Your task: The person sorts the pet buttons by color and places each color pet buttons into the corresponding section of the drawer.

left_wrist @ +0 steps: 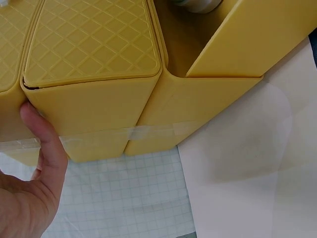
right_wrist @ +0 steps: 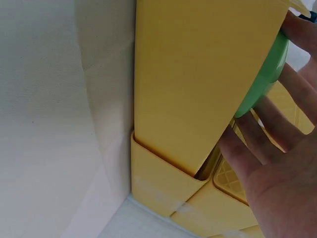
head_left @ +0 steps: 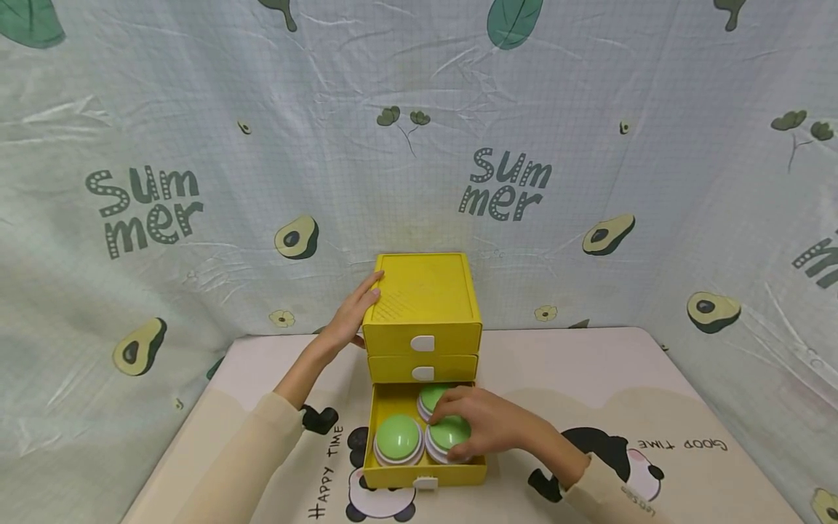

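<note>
A yellow drawer unit (head_left: 422,295) stands at the back of the table, its bottom drawer (head_left: 391,477) pulled out. In that drawer sit three round green buttons with white bases: one at the front left (head_left: 398,437), one at the front right (head_left: 450,432) and one behind (head_left: 432,395). My right hand (head_left: 489,422) holds the front right button, thumb at its near side and fingers over the far side. The right wrist view shows its green edge (right_wrist: 265,74) by the fingers. Against the unit's left side rests my left hand (head_left: 345,318), fingers extended along the top edge.
Two drawers above, with white tabs (head_left: 423,343), are closed. The table (head_left: 524,371) carries a printed panda cover. Behind it hangs a pale patterned sheet (head_left: 366,189), close to the unit's back. Clear tape (left_wrist: 143,131) runs across the unit's side.
</note>
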`<state>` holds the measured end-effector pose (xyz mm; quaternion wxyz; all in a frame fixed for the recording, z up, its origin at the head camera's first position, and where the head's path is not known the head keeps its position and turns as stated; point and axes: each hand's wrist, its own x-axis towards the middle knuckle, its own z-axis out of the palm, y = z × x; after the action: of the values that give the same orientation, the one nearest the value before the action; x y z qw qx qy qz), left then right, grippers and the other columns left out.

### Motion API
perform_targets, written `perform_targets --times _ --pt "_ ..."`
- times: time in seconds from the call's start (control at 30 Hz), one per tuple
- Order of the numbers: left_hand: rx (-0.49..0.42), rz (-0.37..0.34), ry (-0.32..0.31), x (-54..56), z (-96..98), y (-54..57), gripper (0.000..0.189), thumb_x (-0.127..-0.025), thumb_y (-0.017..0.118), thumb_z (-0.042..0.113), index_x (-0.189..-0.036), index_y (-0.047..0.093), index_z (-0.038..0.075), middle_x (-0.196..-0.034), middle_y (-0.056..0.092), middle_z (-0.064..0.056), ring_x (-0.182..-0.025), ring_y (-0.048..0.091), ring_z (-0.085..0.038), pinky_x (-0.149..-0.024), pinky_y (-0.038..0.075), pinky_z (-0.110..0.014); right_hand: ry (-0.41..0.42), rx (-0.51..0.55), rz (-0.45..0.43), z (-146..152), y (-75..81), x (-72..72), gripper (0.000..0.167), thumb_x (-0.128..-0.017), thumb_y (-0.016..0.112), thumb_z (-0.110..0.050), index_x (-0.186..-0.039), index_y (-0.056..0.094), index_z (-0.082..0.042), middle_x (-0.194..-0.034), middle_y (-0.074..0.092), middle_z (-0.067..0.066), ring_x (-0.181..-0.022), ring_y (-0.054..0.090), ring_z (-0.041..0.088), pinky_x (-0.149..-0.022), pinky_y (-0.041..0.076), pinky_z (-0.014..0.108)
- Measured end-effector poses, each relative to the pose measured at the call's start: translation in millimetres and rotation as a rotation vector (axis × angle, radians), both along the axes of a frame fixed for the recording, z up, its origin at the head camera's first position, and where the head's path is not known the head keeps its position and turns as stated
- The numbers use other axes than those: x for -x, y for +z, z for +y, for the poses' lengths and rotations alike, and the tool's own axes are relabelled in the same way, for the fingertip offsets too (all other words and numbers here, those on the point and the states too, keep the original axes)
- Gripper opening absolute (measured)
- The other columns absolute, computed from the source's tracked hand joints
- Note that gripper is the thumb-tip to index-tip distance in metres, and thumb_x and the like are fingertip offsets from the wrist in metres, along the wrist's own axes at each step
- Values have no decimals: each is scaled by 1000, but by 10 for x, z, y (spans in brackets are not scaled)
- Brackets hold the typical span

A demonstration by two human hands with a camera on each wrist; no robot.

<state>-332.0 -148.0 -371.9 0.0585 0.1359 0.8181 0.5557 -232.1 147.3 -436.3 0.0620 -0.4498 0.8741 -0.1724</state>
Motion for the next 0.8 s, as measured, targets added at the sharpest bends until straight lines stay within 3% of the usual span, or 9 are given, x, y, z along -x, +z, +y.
perform_targets --times 0.43,0.8 --pt "3 10 9 -10 2 13 60 -109 33 55 -165 20 41 -167 31 -16 -117 62 -42 -64 63 -50 86 -64 -34 -36 28 43 43 -82 81 -28 -124 75 -24 -130 67 -6 -121 61 9 -104 52 30" --pt "-1 7 0 13 -4 -21 59 -109 33 55 -164 20 42 -168 30 -15 -120 62 -43 -63 63 -48 83 -90 -19 -54 -30 47 41 -83 84 -29 -123 76 -24 -125 69 -6 -116 61 6 -102 52 27"
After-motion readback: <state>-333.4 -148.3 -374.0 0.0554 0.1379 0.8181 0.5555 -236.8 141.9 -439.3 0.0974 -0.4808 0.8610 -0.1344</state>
